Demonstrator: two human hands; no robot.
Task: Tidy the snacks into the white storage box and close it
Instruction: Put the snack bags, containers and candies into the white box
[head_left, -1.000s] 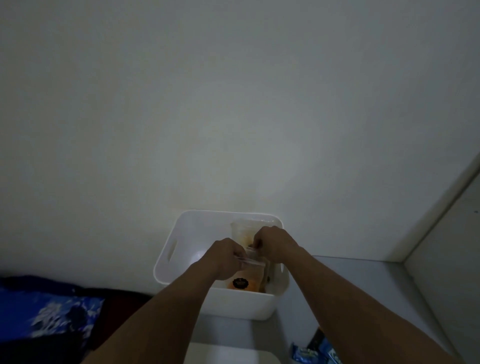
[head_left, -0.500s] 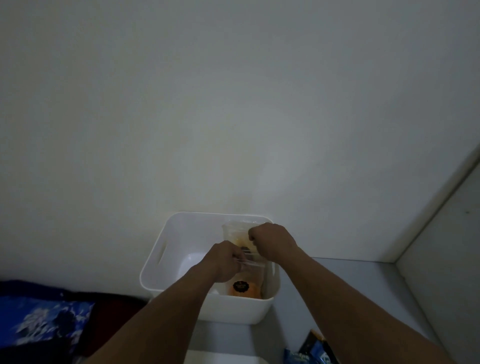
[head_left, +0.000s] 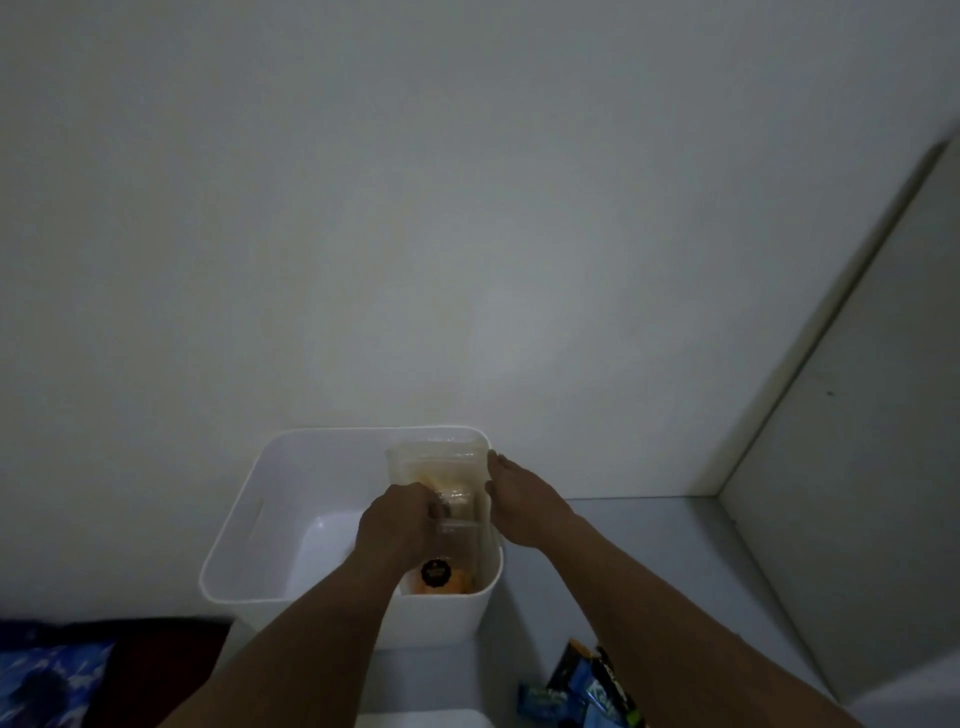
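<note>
White storage box (head_left: 280, 499) open, against wall. Two clear pouches upright in box's right end: pale one (head_left: 434, 462) at far corner, orange-filled one (head_left: 460, 558) nearer, black round label low on it. Probably stood on edge to leave box's left half free.

Left hand (head_left: 400, 525) inside box, fingers curled, pinching nearer pouch's top edge. Right hand (head_left: 524, 504) on box's right rim, fingers nearly straight, holding nothing; likely steadying box.

Blue snack packets (head_left: 576, 691) on surface beside box's near right corner, not yet packed.
</note>
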